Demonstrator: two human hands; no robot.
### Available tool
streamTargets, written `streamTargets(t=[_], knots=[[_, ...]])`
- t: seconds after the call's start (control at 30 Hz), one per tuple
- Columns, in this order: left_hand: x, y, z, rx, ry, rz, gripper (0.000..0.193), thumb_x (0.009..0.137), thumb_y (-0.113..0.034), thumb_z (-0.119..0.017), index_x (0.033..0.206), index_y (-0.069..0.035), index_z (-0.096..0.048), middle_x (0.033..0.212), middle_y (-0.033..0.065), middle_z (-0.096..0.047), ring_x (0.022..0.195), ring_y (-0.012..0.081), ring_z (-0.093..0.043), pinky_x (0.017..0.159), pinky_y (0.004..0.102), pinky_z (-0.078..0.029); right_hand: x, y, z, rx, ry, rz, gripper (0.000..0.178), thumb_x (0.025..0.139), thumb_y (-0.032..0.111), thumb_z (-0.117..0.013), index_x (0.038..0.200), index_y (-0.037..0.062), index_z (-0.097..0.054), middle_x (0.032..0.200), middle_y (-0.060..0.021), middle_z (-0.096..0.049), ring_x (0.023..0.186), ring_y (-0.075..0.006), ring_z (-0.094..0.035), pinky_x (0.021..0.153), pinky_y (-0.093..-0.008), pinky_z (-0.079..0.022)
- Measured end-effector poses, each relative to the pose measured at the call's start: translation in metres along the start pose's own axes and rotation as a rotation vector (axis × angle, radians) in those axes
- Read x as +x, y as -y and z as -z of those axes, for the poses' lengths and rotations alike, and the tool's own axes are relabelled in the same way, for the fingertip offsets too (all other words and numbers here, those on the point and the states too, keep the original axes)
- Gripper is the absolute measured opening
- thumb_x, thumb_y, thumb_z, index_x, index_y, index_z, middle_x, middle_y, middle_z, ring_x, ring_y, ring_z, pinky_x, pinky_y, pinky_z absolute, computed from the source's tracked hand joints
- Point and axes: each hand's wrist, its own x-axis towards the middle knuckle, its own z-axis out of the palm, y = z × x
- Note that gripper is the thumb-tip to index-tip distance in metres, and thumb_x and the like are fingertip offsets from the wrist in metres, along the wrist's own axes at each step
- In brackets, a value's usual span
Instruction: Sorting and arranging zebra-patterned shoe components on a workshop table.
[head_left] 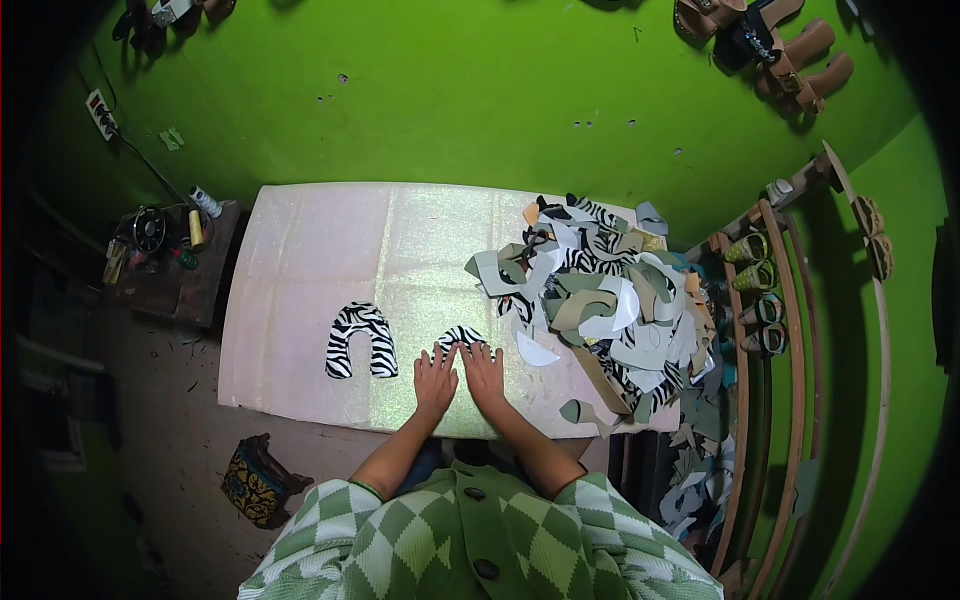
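Note:
Both my hands lie on a small zebra-print piece [461, 335] near the front of the table, and its curved top edge shows beyond my fingertips. My left hand [435, 384] rests palm down with the fingers stretched out. Beside it, my right hand [483, 376] is also flat, fingers pointing away from me. The lower part of the piece is hidden under my hands. To the left lies a larger zebra-print U-shaped piece [352, 327], its rounded end facing the wall, touched by neither hand.
A pale, shiny sheet [310, 240] covers the table. Fabric and board scraps [620, 300] heap up on its right side. Wooden rails with sandals [748, 262] stand at right. A dark side table [180, 285] holds thread spools. A patterned stool [255, 485] is on the floor.

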Motion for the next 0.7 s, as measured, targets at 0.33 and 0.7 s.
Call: streamTargets(t=[0.33,0.7], knots=[[0.01,-0.004,0.003,-0.034,-0.08,0.017,0.042,0.077,-0.018,-0.053,0.12,-0.016,-0.055,0.109,0.0128,-0.052,0.093,0.0276,-0.045,0.089,0.0407,-0.032,-0.006,-0.005,0.001,-0.035,-0.039,-0.027,0.04,0.084,0.015,-0.046,0.124,0.0171,-0.049,0.114,-0.0076,-0.051,0.102,-0.0226,-0.048,0.088,-0.045,-0.036],[0.022,0.01,0.002,-0.014,-0.011,0.062,0.035,0.072,-0.011,-0.058,0.107,-0.011,-0.06,0.1,0.0116,-0.051,0.094,0.0267,-0.045,0.084,0.0398,-0.032,-0.024,-0.025,0.001,0.042,-0.1,-0.157,0.047,0.08,0.006,-0.045,0.122,0.0255,-0.054,0.087,-0.0092,-0.045,0.088,-0.0241,-0.043,0.074,-0.0374,-0.031]])
